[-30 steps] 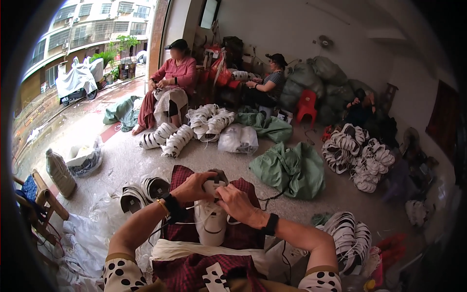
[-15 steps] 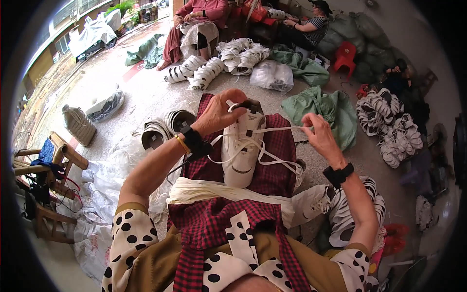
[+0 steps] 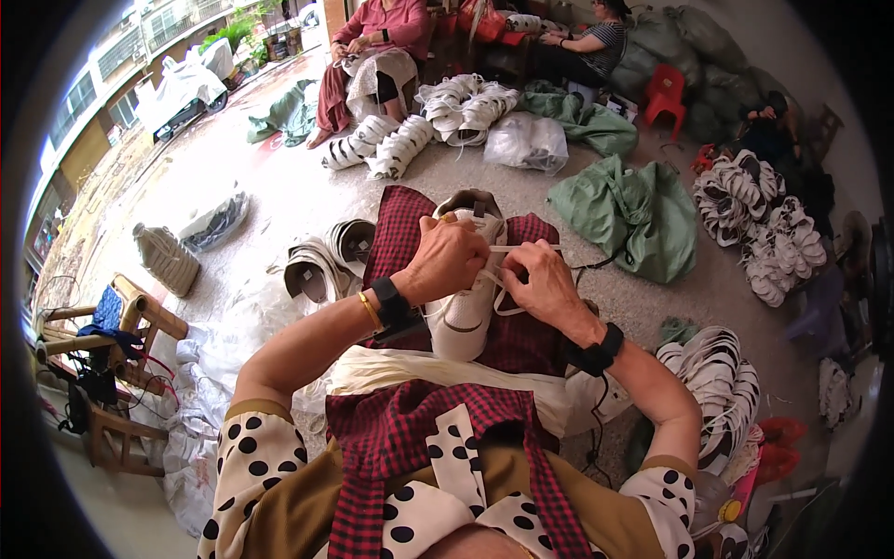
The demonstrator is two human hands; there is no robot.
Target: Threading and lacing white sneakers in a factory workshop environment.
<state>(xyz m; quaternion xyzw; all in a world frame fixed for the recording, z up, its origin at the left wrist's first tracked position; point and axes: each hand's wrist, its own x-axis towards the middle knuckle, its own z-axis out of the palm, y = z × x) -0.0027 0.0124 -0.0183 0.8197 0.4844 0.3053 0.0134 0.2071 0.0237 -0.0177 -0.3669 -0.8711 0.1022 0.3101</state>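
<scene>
A white sneaker (image 3: 458, 337) lies on my lap over a red-and-black checked apron (image 3: 402, 219), its toe toward me and its dark-lined collar away. My left hand (image 3: 449, 261) is closed at the left of the tongue, pinching the white shoelace (image 3: 500, 249). Just to its right, my right hand (image 3: 545, 287) is also closed on the lace, thumb and forefinger together. A short stretch of lace runs between the two hands. My fingers cover most of the eyelets, and a loop of lace hangs beside the right hand.
Two loose sneakers (image 3: 312, 272) stand left of my knee. Strings of shoes (image 3: 712, 396) lie by my right side, with more shoe piles (image 3: 759, 224) farther right. Ahead are a green sack (image 3: 626, 219) and seated people. A bamboo stool (image 3: 140, 321) stands at left.
My right hand has come in from the right toward the left hand over the shoe. The left hand has moved down from the collar to the lacing. The long stretched lace end is drawn in.
</scene>
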